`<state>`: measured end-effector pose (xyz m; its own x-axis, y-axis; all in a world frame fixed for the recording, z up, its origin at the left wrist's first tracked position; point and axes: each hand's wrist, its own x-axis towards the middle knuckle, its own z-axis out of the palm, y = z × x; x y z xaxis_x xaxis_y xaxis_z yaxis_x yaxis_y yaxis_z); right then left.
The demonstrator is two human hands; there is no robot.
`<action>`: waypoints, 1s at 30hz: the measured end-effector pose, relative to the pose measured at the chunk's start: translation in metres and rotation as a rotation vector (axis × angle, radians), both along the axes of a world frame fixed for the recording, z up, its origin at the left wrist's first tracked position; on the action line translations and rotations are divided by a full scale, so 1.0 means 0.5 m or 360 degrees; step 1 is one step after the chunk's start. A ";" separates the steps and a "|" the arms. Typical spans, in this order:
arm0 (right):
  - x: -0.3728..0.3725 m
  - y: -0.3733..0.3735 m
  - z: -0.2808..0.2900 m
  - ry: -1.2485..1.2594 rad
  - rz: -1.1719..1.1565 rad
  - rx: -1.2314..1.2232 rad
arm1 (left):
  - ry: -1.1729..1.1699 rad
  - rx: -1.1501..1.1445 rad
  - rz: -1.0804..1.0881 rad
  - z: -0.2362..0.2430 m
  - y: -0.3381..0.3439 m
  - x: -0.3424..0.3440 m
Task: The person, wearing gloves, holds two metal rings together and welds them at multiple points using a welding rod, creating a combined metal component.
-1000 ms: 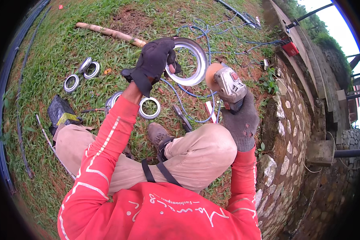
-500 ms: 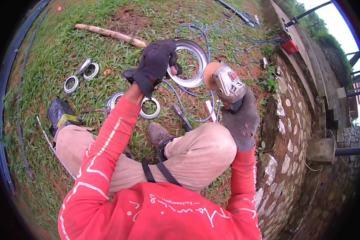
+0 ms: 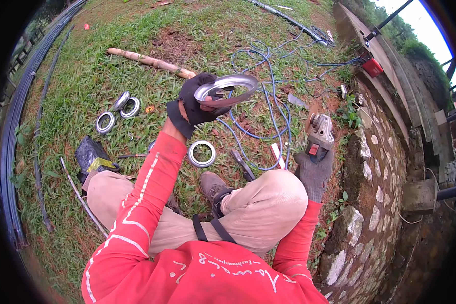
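My left hand, in a black fingerless glove, grips a shiny metal ring, raised and tilted nearly edge-on. My right hand, in a grey glove, is wrapped round an angle grinder with an orange disc, held apart from the ring beside my right knee. On the grass below lie a single ring and several smaller rings at the left. A dark hand tool lies beside my boot.
Blue hoses snake over the grass behind the rings. A wooden pole, a black bag and long pipes lie leftward. A stone edge drops away at my right, near a red box and a concrete block.
My left hand has tipped the ring toward flat and shifted right. The grinder has moved right and down, away from the ring. The view has shifted slightly, scene lower in frame.
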<state>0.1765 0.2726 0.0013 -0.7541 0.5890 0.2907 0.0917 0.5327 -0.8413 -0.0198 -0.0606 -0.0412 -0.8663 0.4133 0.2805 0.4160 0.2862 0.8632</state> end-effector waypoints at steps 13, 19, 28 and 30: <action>0.011 0.056 -0.078 -0.0087 -0.0153 -0.0448 | 0.0561 0.0188 0.0150 -0.055 0.006 0.008; 0.015 0.022 -0.040 -0.0086 -0.0012 -0.0405 | -0.0933 0.1213 0.0160 -0.031 0.018 0.016; -0.009 -0.016 0.064 0.0035 0.0596 0.0400 | 0.0407 0.0467 0.0176 -0.044 -0.023 -0.020; -0.015 -0.017 0.090 0.0013 0.0678 0.0481 | -0.0162 0.0766 0.0085 -0.033 -0.026 -0.021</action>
<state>0.1688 0.2643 0.0461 -0.9055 0.1194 0.4072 -0.1919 0.7406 -0.6440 -0.0302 -0.0738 -0.0579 -0.9158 0.2120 0.3412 0.3181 -0.1361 0.9382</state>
